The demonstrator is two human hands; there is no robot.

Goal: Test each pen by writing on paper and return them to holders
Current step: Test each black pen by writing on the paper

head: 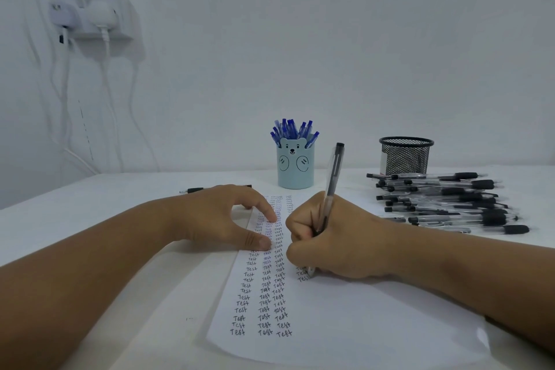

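A white sheet of paper [345, 321] lies in front of me, filled with columns of the handwritten word "Test". My right hand [336, 237] grips a clear black pen [332, 183] with its tip down on the paper in the fourth column. My left hand [222, 216] rests on the sheet's left edge, with thumb and forefinger pressing it flat. A light blue bear holder [295, 168] at the back holds several blue pens [292, 131]. A black mesh holder [405, 156] stands at the back right. A pile of black pens [450, 201] lies in front of it.
One black pen [195, 190] lies alone on the white table [90, 219] behind my left hand. A wall socket block [90, 13] with white cables hangs on the wall at the upper left.
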